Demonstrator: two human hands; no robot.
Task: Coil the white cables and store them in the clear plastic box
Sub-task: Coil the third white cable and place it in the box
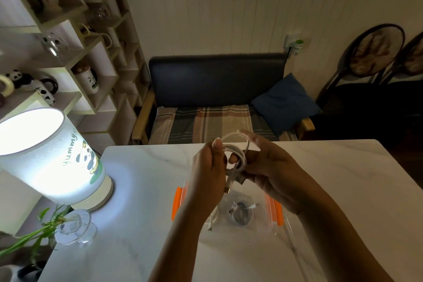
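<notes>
Both hands are raised above the surface and share one white cable (237, 152), wound into a few loose round loops. The left hand (209, 171) is closed on the left side of the loops, thumb up along the smooth cord. The right hand (272, 170) is closed on the right side, its fingertips blurred at the top of the coil. The cable's plug ends hang down between the two hands, short stiff white pieces with metal tips.

Directly below them sits the clear plastic box (256, 220), open, its thin transparent walls hard to trace apart from the bright orange clips (176, 204) on its left and right sides. Inside it lies a second cable (240, 213), already coiled into a flat ring, with small white connectors. Another white plug end shows at the box's near left edge, partly hidden by the left forearm.

The surface (332, 178) is pale and glossy with faint marble veining. On its far left corner stands a lit cylindrical lamp (50, 158) with a panda print on a matte shade, and just beside that a rounded clear glass vase (73, 228) with green leafy stems.
</notes>
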